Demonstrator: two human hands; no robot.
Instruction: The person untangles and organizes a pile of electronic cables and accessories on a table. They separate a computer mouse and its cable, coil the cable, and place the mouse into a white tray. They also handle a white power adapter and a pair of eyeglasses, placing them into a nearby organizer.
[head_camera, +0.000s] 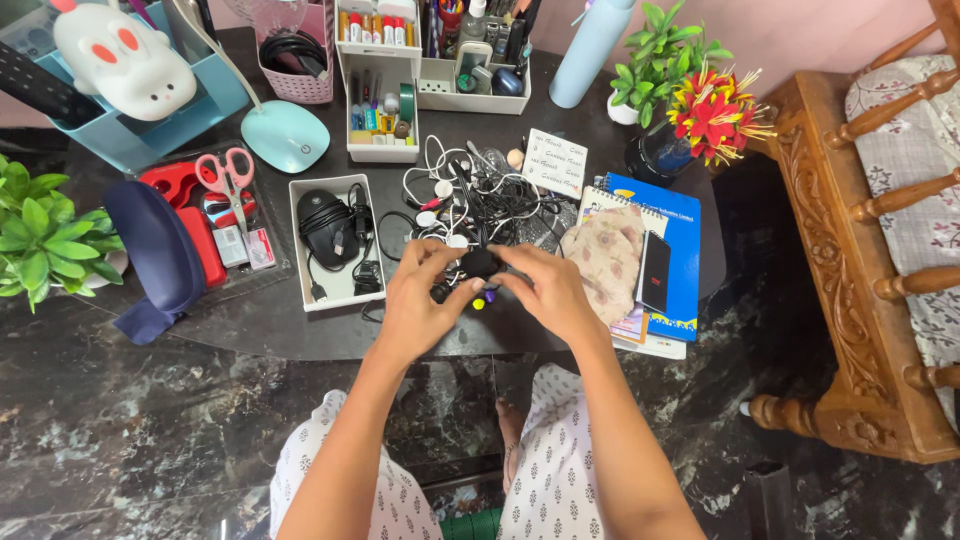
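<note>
My left hand (425, 300) and my right hand (545, 290) meet over the front of a dark round table (250, 325). Both hold a small black coiled cable bundle (479, 263) between their fingertips. Coloured plug ends (484, 298), yellow and purple, hang just below it. Right behind my hands lies a tangled heap of black and white cables and earphones (470, 200).
A white tray with a black mouse (330, 228) sits left of my hands. Pink scissors (228, 175), a red case and a dark blue pouch (150, 250) lie farther left. Notebooks, a floral cloth (605, 255) and a phone lie right. Organisers, plants and a wooden chair (860, 300) surround the table.
</note>
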